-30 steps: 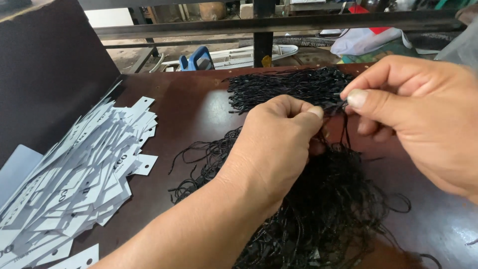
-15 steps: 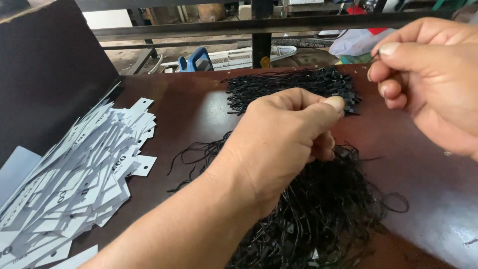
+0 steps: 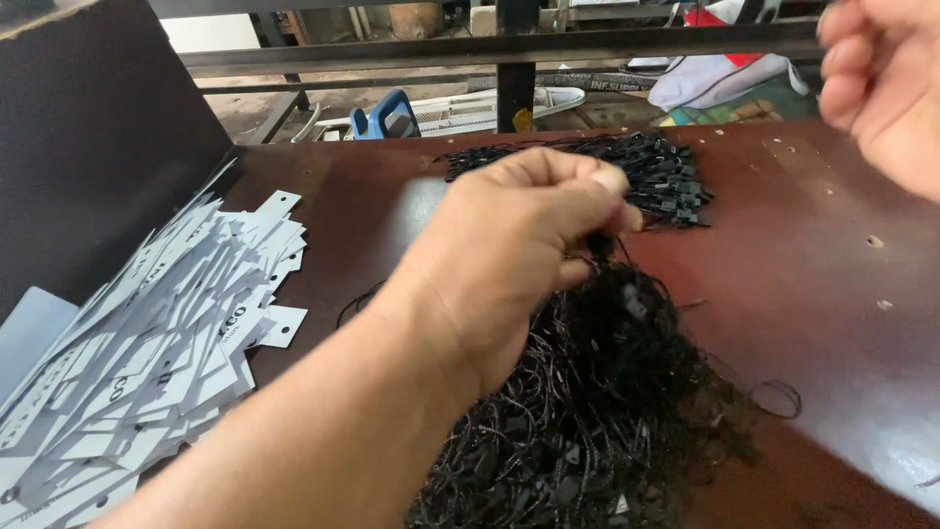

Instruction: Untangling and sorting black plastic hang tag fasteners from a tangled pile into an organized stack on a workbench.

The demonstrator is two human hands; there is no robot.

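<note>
left hand (image 3: 519, 245) pinching cords (image 3: 597, 392) at pile top | right hand (image 3: 881, 88) at 1 o'clock, blurred, grip unclear | tags (image 3: 147, 333) at 9 | advice: be keeping pinch tight, lifting slow to avoid snags

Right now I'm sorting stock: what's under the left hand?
A tangled heap of black string loops lies under the left hand, which pinches some strands. The table beneath the heap is covered.
</note>
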